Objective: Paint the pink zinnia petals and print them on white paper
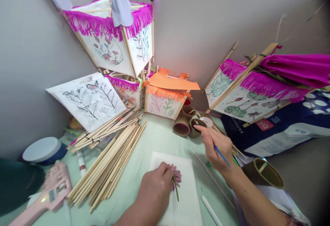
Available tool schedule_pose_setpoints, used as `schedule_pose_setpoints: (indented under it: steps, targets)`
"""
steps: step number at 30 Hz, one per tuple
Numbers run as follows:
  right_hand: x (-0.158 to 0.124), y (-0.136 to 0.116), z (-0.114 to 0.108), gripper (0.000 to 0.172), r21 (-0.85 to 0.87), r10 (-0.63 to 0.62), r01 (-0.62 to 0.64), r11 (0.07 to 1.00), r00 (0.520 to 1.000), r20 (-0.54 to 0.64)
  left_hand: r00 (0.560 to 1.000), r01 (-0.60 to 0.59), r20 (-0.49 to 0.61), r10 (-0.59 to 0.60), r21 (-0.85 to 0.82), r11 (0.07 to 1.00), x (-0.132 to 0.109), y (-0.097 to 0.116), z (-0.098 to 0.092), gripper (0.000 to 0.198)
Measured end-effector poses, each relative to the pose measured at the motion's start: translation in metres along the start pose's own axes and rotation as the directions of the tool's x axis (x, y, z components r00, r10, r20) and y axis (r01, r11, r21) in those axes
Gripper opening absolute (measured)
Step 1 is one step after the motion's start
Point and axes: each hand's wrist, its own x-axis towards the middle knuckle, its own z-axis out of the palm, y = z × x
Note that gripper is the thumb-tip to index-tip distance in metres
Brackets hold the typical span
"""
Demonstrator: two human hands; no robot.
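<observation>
My left hand (158, 186) is closed on a pinkish-purple flower (176, 176) with a short green stem, holding it over a sheet of white paper (185, 205). My right hand (216, 148) grips a thin paintbrush with a blue handle (222, 156). The brush's tip end reaches to a brown cardboard cup (195, 132) with dark contents; whether it dips in cannot be made out. Beside that cup lies another brown cup (181, 127), tipped with its mouth toward me. The underside of the flower is partly hidden by my left fingers.
Bundled wooden sticks (110, 164) lie at left, near a pink glue gun (51, 191). Paper lanterns stand behind: a tall magenta-fringed one (110, 52), an orange-topped one (165, 102) and one at right (247, 95). A white stick (211, 210) and a brown cup (268, 172) sit by my right arm.
</observation>
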Motion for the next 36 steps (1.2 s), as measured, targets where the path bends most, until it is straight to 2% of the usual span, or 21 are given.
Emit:
schedule_pose_setpoints:
  steps: [3,5,8,10,11,13,15,17,20,25,30,36]
  targets:
    - [-0.013,-0.012,0.0,0.026,0.075,0.048,-0.053,0.996,0.997,0.064,0.999,0.011,0.034,-0.012,0.022,1.0,0.0,0.002,-0.002,0.021]
    - [-0.019,-0.017,0.007,0.02,0.105,0.186,-0.195,0.975,0.979,0.088,0.998,0.021,0.056,-0.023,0.034,0.999,0.001,0.003,-0.004,0.021]
    - [-0.026,-0.018,0.02,0.021,0.201,0.45,-0.472,0.858,0.881,0.149,0.995,0.036,0.093,-0.04,0.047,0.998,0.002,0.004,-0.005,0.021]
    - [-0.03,-0.017,0.028,0.026,0.282,0.512,-0.551,0.785,0.834,0.207,0.992,0.043,0.112,-0.049,0.053,0.998,0.002,0.005,-0.006,0.021]
    - [-0.032,-0.016,0.031,0.028,0.298,0.505,-0.548,0.781,0.836,0.214,0.991,0.045,0.12,-0.051,0.051,0.998,0.002,0.005,-0.006,0.021]
    - [-0.036,-0.015,0.036,0.028,0.256,0.43,-0.461,0.849,0.887,0.17,0.99,0.048,0.128,-0.054,0.048,0.998,0.002,0.005,-0.007,0.021]
    - [-0.041,-0.013,0.04,0.025,0.139,0.318,-0.328,0.934,0.944,0.09,0.99,0.049,0.127,-0.055,0.046,0.998,0.002,0.005,-0.007,0.021]
    - [-0.043,-0.012,0.043,0.02,0.013,0.234,-0.235,0.972,0.971,0.042,0.991,0.044,0.121,-0.049,0.039,0.998,0.002,0.005,-0.007,0.021]
    - [-0.043,-0.009,0.047,0.017,-0.123,0.187,-0.183,0.975,0.982,0.022,0.993,0.038,0.114,-0.041,0.034,0.999,0.002,0.004,-0.007,0.02]
    - [-0.041,-0.003,0.054,0.022,-0.271,0.092,-0.083,0.959,0.996,0.02,0.997,0.019,0.078,-0.024,0.062,0.998,0.003,0.005,-0.005,0.019]
    - [-0.043,0.001,0.062,0.026,-0.376,0.094,-0.071,0.924,0.995,0.044,0.999,0.011,0.051,-0.014,0.057,0.998,0.002,0.004,-0.004,0.019]
    - [-0.043,0.005,0.067,0.028,-0.464,0.089,-0.07,0.883,0.996,0.02,0.998,0.019,0.065,-0.021,0.032,0.999,0.002,0.003,-0.005,0.018]
